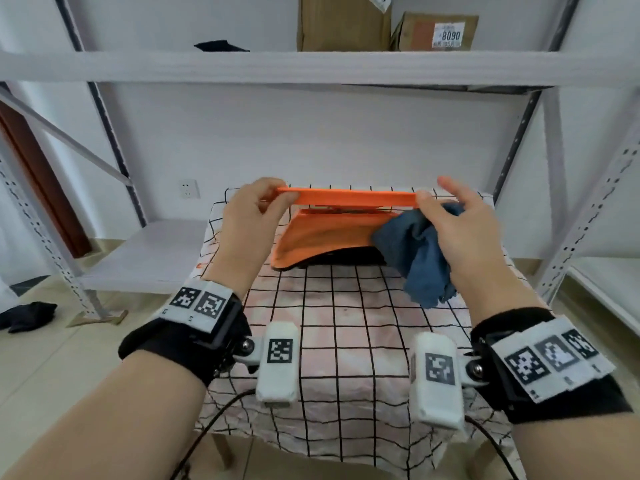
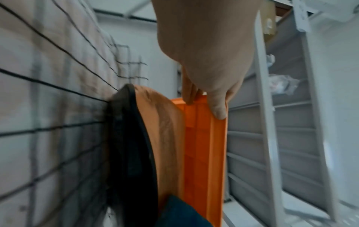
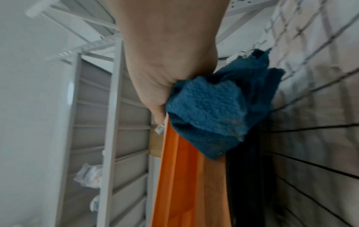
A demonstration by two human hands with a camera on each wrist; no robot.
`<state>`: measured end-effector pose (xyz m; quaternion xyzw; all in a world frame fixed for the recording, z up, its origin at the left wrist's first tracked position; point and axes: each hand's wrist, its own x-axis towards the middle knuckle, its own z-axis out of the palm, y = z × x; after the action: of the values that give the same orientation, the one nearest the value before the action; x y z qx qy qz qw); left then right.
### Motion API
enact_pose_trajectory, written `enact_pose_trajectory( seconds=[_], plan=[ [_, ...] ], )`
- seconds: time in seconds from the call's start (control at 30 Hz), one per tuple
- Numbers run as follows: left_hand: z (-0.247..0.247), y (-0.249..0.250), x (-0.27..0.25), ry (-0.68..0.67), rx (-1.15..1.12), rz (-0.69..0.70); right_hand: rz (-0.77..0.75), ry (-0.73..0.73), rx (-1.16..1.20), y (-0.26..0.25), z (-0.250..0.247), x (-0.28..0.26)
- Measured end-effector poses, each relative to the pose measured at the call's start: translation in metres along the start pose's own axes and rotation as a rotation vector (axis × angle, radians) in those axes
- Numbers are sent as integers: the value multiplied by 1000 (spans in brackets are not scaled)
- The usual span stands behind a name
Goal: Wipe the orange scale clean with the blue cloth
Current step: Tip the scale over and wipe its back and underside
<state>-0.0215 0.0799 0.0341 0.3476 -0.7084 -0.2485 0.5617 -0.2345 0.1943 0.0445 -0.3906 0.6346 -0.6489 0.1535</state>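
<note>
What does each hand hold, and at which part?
Left hand pinches the scale platform's left end; right hand grips the bunched cloth at its right end.

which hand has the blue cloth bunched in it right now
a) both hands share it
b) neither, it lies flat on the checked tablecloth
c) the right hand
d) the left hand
c: the right hand holds the bunched blue cloth against the right end of the orange scale, while the left hand grips only the left end of the scale's raised orange platform.
</note>
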Motion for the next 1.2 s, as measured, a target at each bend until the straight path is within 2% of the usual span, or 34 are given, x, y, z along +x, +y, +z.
enact_pose_trajectory(
  seconds=[0.13,0.27,0.4,0.6,0.7,0.83,0.9,1.0,1.2],
  plan=[
    [7,19,14,13,-16,-22,72,-90,-91,9,-13,2],
    [11,25,13,39,-26,-14,46,-80,-212,30,-18,-6],
    [18,26,15,85,-40,-14,83,-107,-297,42,-8,-9],
    [16,16,4,135,-129,-28,59,128,-253,59,6,-5],
    [11,9,-6,75,-177,-44,51,171,-231,65,9,-3],
    [6,-9,-32,-215,7,75,39,188,-248,68,8,-1],
    [5,-23,-40,-291,172,112,48,194,-244,68,9,-2],
    [6,-35,-47,-258,362,87,48,204,-216,68,10,-3],
    [11,-44,-54,-132,457,141,56,186,-200,64,10,-5]
  ],
)
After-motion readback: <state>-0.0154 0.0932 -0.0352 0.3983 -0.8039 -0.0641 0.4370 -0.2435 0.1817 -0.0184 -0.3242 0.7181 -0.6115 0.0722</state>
